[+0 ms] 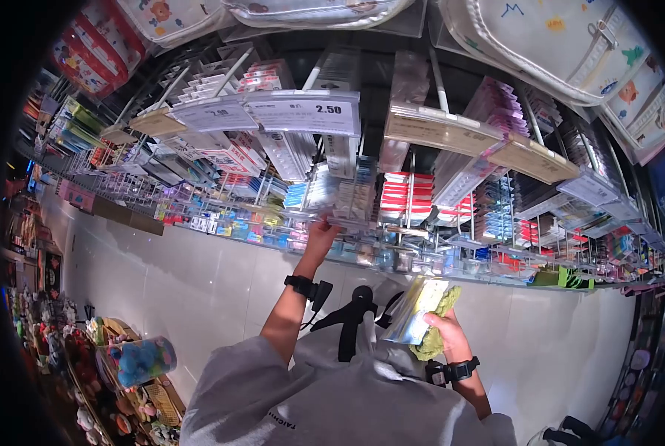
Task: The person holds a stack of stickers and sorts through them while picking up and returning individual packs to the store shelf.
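Note:
My left hand (321,236) is raised to the rack, its fingers bent in at the lower ends of some clear-wrapped packets (353,199). What those fingers hold I cannot tell. In my right hand (449,332) is a bundle of flat, shiny clear plastic packets (416,308), gripped together with a crumpled yellow-green cloth-like piece (430,343). The thumb lies across the front of the bundle. Red and white packs (407,197) hang on hooks to the right of my left hand.
Price label strips (303,113) jut out on the hooks, one reading 2.50. Clear pouches (533,44) hang overhead. A pale tiled floor (199,279) lies below the rack. Plush toys and a clear tub of blue things (143,362) stand at lower left.

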The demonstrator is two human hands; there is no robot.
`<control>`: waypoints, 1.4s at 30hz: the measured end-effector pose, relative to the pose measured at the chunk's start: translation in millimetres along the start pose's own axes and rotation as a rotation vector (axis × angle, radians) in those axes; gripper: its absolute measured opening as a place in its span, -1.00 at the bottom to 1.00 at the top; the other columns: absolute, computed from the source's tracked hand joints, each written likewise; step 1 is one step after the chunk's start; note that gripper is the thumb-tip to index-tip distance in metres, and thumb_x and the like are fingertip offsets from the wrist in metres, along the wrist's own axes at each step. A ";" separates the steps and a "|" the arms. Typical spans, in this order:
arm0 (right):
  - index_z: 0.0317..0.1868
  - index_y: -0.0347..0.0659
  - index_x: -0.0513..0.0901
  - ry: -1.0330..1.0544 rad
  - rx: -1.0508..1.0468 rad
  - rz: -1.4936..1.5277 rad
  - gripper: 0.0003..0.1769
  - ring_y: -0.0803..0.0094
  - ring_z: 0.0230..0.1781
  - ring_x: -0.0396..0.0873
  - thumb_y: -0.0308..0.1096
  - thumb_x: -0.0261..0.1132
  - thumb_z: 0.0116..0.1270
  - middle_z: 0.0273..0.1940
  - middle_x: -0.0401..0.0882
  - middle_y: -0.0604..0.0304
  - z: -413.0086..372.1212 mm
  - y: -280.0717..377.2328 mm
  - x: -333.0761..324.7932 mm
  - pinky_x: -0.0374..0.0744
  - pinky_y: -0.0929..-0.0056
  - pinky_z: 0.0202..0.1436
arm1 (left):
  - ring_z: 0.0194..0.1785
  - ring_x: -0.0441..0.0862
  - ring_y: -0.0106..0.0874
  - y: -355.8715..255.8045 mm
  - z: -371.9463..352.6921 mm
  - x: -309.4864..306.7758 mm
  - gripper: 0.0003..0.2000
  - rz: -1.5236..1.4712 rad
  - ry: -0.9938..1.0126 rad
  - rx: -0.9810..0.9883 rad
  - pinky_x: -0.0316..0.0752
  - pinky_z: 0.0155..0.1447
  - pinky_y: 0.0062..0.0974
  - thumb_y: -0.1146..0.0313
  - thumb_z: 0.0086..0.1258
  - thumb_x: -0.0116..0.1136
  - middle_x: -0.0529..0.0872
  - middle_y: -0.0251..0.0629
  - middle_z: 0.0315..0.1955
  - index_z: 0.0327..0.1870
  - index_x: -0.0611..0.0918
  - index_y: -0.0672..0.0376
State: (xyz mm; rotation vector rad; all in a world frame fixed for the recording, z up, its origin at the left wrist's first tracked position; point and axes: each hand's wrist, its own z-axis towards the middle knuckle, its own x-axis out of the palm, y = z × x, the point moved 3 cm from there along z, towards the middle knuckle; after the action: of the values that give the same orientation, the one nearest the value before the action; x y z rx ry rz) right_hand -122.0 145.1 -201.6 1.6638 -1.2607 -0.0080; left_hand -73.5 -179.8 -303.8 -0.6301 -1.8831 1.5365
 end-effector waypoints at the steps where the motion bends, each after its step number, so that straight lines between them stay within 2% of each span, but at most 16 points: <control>1: 0.12 -0.25 0.27 0.004 0.000 0.011 -0.33 0.41 -0.02 0.41 -0.52 0.31 -0.05 -0.04 0.43 0.18 -0.9 0.9 0.7 0.38 0.45 0.05 | -0.31 0.49 -0.63 0.0 0.3 2.5 -0.85 0.000 0.003 -0.003 0.36 -0.19 -0.67 0.53 0.15 0.06 0.59 -0.38 -0.36 -0.24 0.51 0.24; 4: 0.12 -0.26 0.27 -0.001 -0.008 0.005 -0.35 0.41 -0.02 0.41 -0.51 0.31 -0.05 -0.04 0.44 0.18 -2.4 3.8 3.6 0.40 0.45 0.03 | -0.31 0.50 -0.63 -4.7 -0.6 6.0 -0.79 -0.009 -0.024 0.041 0.37 -0.18 -0.67 0.57 0.15 0.02 0.59 -0.37 -0.35 -0.17 0.49 0.26; 10: 0.10 -0.27 0.29 0.000 -0.016 -0.072 -0.37 0.41 -0.04 0.42 -0.49 0.30 -0.04 -0.06 0.44 0.18 2.2 8.3 0.2 0.41 0.47 0.01 | -0.33 0.46 -0.66 -13.4 -2.7 7.6 -0.88 0.102 -0.048 0.127 0.36 -0.25 -0.68 0.50 0.15 0.08 0.57 -0.39 -0.41 -0.29 0.51 0.28; 13: 0.10 -0.27 0.29 0.026 -0.057 -0.063 -0.38 0.41 -0.05 0.43 -0.51 0.30 -0.04 -0.06 0.45 0.18 3.1 17.3 10.4 0.40 0.47 0.01 | -0.38 0.43 -0.64 -4.8 9.3 6.5 -0.85 0.214 -0.079 0.168 0.34 -0.29 -0.66 0.41 0.16 0.13 0.56 -0.39 -0.46 -0.31 0.52 0.29; 15: 0.09 -0.27 0.30 0.019 -0.050 -0.075 -0.38 0.41 -0.05 0.43 -0.52 0.29 -0.04 -0.06 0.45 0.18 8.3 18.3 10.9 0.40 0.46 0.01 | -0.42 0.39 -0.61 -14.8 13.2 16.3 -0.78 0.517 -0.212 0.276 0.33 -0.33 -0.62 0.35 0.17 0.15 0.54 -0.34 -0.50 -0.29 0.51 0.32; 18: 0.08 -0.28 0.31 0.006 -0.047 -0.065 -0.39 0.41 -0.05 0.43 -0.55 0.29 -0.04 -0.06 0.45 0.18 8.2 19.6 10.2 0.41 0.45 0.01 | -0.40 0.47 -0.51 -23.1 4.1 25.1 -0.75 0.337 -0.289 0.252 0.37 -0.28 -0.56 0.33 0.16 0.16 0.57 -0.23 -0.50 -0.26 0.50 0.34; 19: 0.08 -0.28 0.31 0.021 -0.028 -0.066 -0.39 0.41 -0.05 0.43 -0.55 0.30 -0.04 -0.06 0.45 0.17 8.0 19.8 10.7 0.41 0.45 0.02 | -0.37 0.55 -0.40 -7.9 7.0 13.6 -0.70 0.614 -0.380 0.485 0.41 -0.25 -0.48 0.30 0.13 0.18 0.60 -0.13 -0.47 -0.23 0.49 0.34; 20: 0.08 -0.28 0.31 0.039 -0.015 -0.066 -0.39 0.41 -0.04 0.43 -0.55 0.30 -0.05 -0.05 0.45 0.17 10.5 21.3 11.8 0.40 0.45 0.02 | -0.37 0.55 -0.40 -16.4 3.3 4.2 -0.70 0.611 -0.375 0.492 0.41 -0.25 -0.48 0.30 0.13 0.18 0.60 -0.13 -0.47 -0.23 0.49 0.34; 22: 0.08 -0.28 0.30 0.020 -0.011 -0.089 -0.39 0.41 -0.04 0.42 -0.55 0.30 -0.04 -0.05 0.44 0.16 8.0 25.5 11.8 0.40 0.45 0.03 | -0.34 0.58 -0.29 -34.6 -18.2 0.9 -0.67 0.995 0.011 0.228 0.44 -0.23 -0.42 0.30 0.07 0.23 0.61 -0.09 -0.43 -0.21 0.51 0.34; 24: 0.09 -0.27 0.30 0.015 -0.035 -0.052 -0.38 0.41 -0.04 0.42 -0.55 0.30 -0.04 -0.04 0.43 0.16 6.0 27.3 11.1 0.40 0.45 0.02 | -0.40 0.57 -0.35 -45.5 -37.6 4.7 -0.72 0.920 0.307 0.059 0.44 -0.28 -0.47 0.35 0.07 0.21 0.61 -0.16 -0.46 -0.22 0.55 0.31; 25: 0.09 -0.27 0.30 0.004 -0.043 -0.049 -0.38 0.41 -0.04 0.42 -0.55 0.30 -0.04 -0.04 0.43 0.16 5.5 30.0 12.5 0.40 0.45 0.02 | -0.40 0.57 -0.35 -66.9 -45.5 16.1 -0.72 0.917 0.320 0.064 0.44 -0.28 -0.47 0.35 0.07 0.21 0.61 -0.16 -0.46 -0.22 0.55 0.31; 27: 0.10 -0.27 0.28 0.035 -0.067 -0.080 -0.37 0.42 -0.03 0.42 -0.55 0.29 -0.03 -0.05 0.43 0.17 5.0 37.3 20.0 0.41 0.45 0.02 | -0.45 0.54 -0.44 -120.4 -69.0 57.0 -0.78 0.512 0.572 0.090 0.43 -0.31 -0.55 0.40 0.08 0.18 0.59 -0.23 -0.49 -0.23 0.59 0.23; 30: 0.11 -0.27 0.26 0.060 -0.093 -0.052 -0.36 0.42 -0.03 0.41 -0.55 0.29 -0.03 -0.05 0.43 0.17 7.2 39.7 26.9 0.40 0.46 0.02 | -0.49 0.51 -0.52 -167.0 -92.2 103.5 -0.82 0.491 0.654 0.216 0.42 -0.34 -0.61 0.45 0.10 0.15 0.58 -0.28 -0.52 -0.24 0.59 0.18; 32: 0.11 -0.26 0.26 0.076 -0.092 -0.062 -0.36 0.42 -0.04 0.42 -0.55 0.29 -0.03 -0.05 0.43 0.17 8.7 41.2 26.0 0.41 0.46 0.01 | -0.49 0.51 -0.51 -174.3 -99.8 121.4 -0.82 0.508 0.582 0.241 0.41 -0.35 -0.62 0.45 0.09 0.15 0.57 -0.28 -0.52 -0.25 0.59 0.19; 36: 0.11 -0.26 0.26 0.065 -0.135 -0.056 -0.36 0.42 -0.06 0.43 -0.55 0.29 -0.03 -0.06 0.43 0.17 6.7 44.6 26.3 0.42 0.46 -0.01 | -0.52 0.51 -0.50 -177.5 -114.1 131.1 -0.85 0.457 0.470 0.242 0.41 -0.40 -0.62 0.48 0.08 0.16 0.56 -0.29 -0.52 -0.29 0.58 0.22; 42: 0.11 -0.27 0.26 0.094 -0.129 -0.009 -0.37 0.43 -0.04 0.42 -0.56 0.28 -0.03 -0.06 0.43 0.18 5.3 42.9 27.3 0.41 0.46 0.01 | -0.54 0.48 -0.50 -186.9 -118.7 137.1 -0.84 0.478 0.462 0.315 0.39 -0.42 -0.62 0.55 0.03 0.19 0.57 -0.27 -0.51 -0.33 0.59 0.27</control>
State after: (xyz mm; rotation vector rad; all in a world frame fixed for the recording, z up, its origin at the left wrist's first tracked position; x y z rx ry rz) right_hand -143.1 123.9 -160.1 1.5415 -1.1586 -0.0160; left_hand -79.3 -41.9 -83.0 -1.2242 -1.1648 1.7383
